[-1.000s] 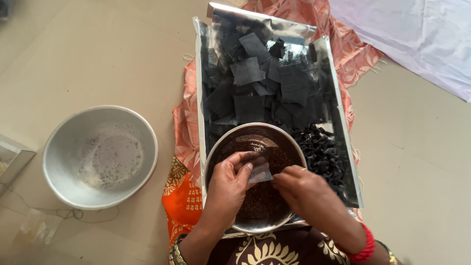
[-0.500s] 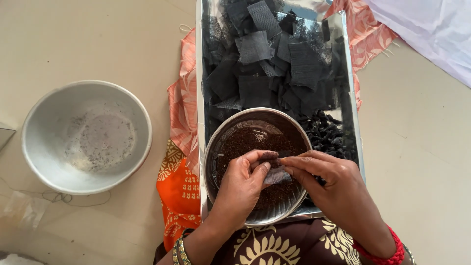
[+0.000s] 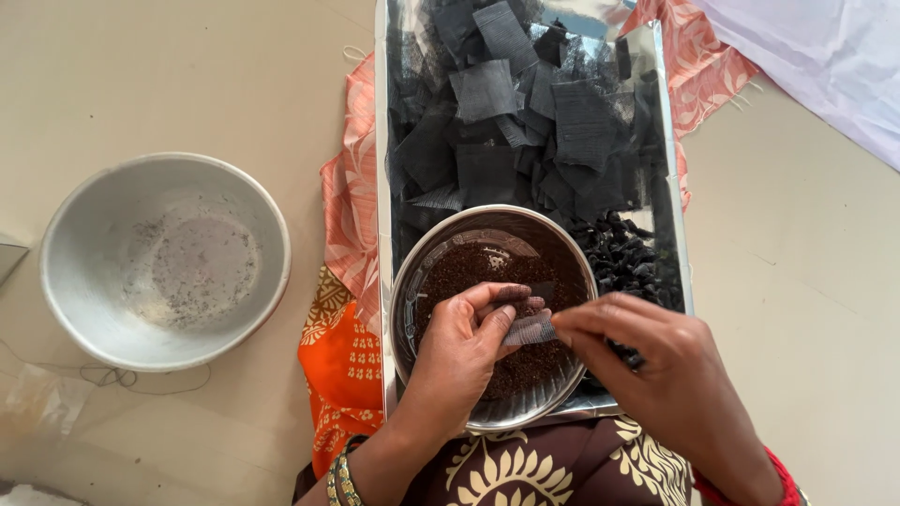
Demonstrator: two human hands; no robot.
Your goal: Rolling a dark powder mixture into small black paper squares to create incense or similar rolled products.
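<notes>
Seen from above, two bare hands meet over a round metal bowl [image 3: 441, 281] filled with dark brown granules [image 3: 469, 272]. The left hand [image 3: 464, 351] pinches one end of a small square of dark mesh fabric [image 3: 530, 328] between thumb and fingers, and the right hand [image 3: 670, 375] pinches the other end with its fingertips, so the square is stretched between them just above the granules. The bowl sits directly under both hands, at the near end of a shiny rectangular tray [image 3: 382, 141]. Beyond the hands, the tray holds a heap of loose dark mesh squares [image 3: 525, 131]; just beyond the right hand lies a pile of small black bundles [image 3: 623, 258]. Well to the left of the left hand, a second, pale metal bowl [image 3: 164, 262] stands on the floor.
</notes>
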